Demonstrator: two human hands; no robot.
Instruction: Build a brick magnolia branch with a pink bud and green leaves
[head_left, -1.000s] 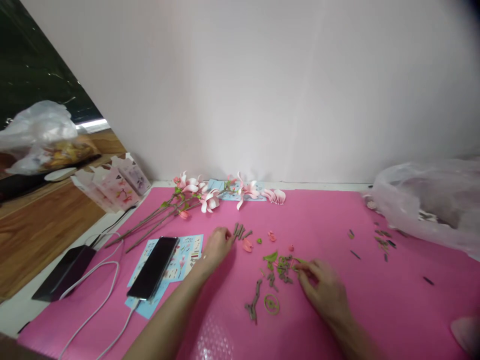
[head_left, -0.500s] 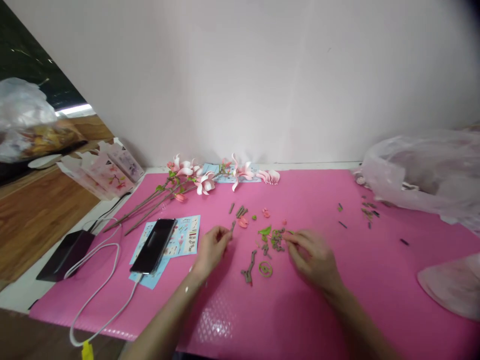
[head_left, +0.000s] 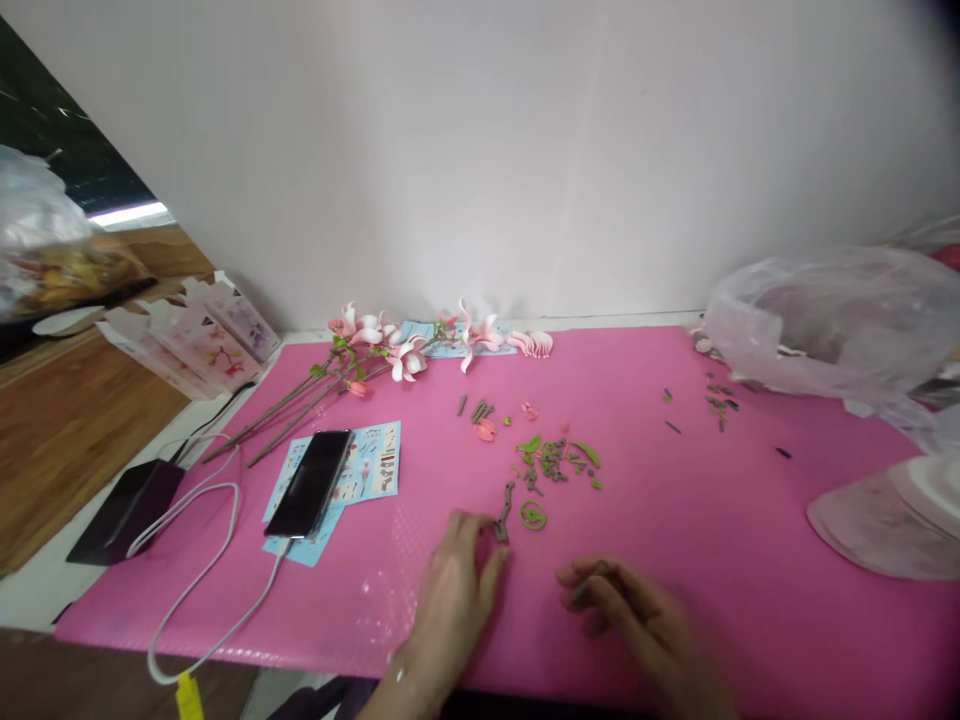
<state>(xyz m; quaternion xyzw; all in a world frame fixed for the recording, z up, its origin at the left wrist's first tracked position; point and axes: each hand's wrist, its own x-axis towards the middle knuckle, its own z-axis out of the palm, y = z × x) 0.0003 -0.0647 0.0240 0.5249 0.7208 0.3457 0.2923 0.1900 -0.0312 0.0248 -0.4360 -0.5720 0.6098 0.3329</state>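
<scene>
Touching the near end of a brown branch piece (head_left: 507, 502), the left hand (head_left: 455, 592) has its thumb and first finger close around that end. I cannot tell if they pinch it tight. The branch piece lies on the pink mat (head_left: 645, 500), just left of a green ring (head_left: 532, 515). The right hand (head_left: 637, 615) is well apart from the left one, over the near part of the mat. Its fingers are closed on a small brown bit (head_left: 587, 590), which is partly hidden by them.

Past the green ring is a little pile of brown bits (head_left: 553, 458), with green leaves (head_left: 586, 454) beside it. Farther back lie short brown sticks (head_left: 481, 410) and a pink bud (head_left: 485, 430), close together. At the back, pink and white flowers (head_left: 407, 358) on long brown stems (head_left: 281, 408) lie on their sides, next to a bunch of pink petals (head_left: 532, 344).

To the left, a black phone (head_left: 310, 483) sits on blue picture sheets (head_left: 376, 460), with a white cord (head_left: 238, 520) at its near end. Over on the right are more small bits (head_left: 720, 402), a see-through bag (head_left: 817, 320) and a pale tub (head_left: 900, 515).
</scene>
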